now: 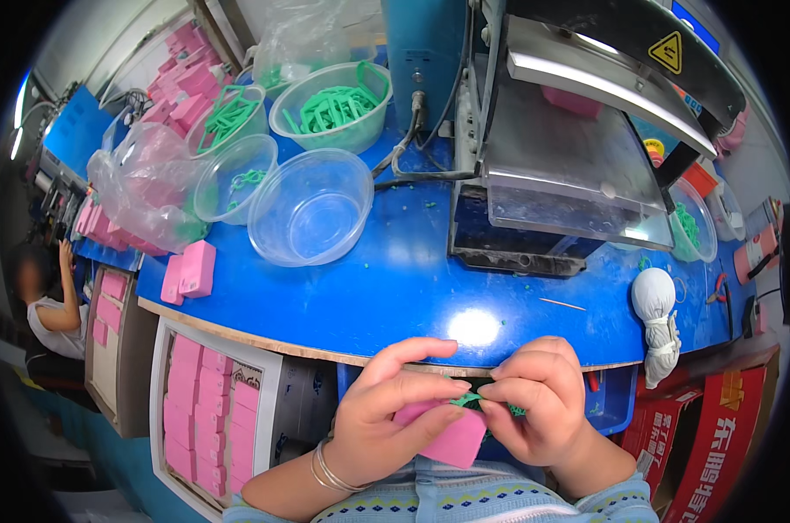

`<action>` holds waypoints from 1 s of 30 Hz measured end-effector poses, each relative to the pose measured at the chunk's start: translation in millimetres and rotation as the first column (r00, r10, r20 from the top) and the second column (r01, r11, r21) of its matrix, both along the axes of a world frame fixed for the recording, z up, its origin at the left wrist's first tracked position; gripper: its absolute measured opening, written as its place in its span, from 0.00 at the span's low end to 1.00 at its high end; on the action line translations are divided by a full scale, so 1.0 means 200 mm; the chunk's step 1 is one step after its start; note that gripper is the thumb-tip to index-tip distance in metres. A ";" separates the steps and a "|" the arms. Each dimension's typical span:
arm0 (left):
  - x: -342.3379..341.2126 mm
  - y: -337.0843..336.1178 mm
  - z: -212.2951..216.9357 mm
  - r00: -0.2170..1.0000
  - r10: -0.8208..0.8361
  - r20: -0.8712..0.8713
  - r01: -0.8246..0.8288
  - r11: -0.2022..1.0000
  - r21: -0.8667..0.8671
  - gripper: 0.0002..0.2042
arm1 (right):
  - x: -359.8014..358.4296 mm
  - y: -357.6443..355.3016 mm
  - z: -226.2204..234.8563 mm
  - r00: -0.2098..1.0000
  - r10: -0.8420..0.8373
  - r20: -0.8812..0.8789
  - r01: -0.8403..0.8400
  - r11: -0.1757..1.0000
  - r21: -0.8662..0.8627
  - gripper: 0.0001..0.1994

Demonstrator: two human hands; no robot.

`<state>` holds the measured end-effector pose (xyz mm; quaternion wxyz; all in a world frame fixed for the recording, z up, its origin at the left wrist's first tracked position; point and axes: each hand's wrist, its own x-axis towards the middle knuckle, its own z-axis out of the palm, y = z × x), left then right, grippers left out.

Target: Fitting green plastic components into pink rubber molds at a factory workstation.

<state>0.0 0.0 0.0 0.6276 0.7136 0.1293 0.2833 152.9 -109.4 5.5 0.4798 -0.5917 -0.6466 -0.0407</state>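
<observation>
While left fingers [408, 384] clasp a pink block [453, 443] between them, right fingers [533, 392] pinch a green piece [468, 400] beside it.

- The one view is a head-worn fisheye, upright, facing down and forward over the near edge of the desk [412, 305].
- At close range below centre: the left hand [399, 401] and right hand [539, 401].
- Its wide, bent field includes the desk's near-left corner.
</observation>
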 end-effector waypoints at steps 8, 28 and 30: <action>0.01 0.01 0.00 1.000 0.022 0.008 -0.023 0.997 0.071 0.10 | -0.01 0.00 0.01 1.000 -0.009 0.022 0.008 1.000 0.030 0.12; 0.00 0.00 -0.03 1.000 0.018 -0.012 -0.017 0.998 0.064 0.09 | -0.03 -0.01 0.03 0.999 -0.012 0.030 0.010 0.998 0.060 0.14; 0.00 0.00 -0.02 1.000 0.022 -0.016 -0.021 0.997 0.073 0.09 | -0.03 -0.01 0.03 1.000 -0.010 0.025 0.009 0.998 0.059 0.14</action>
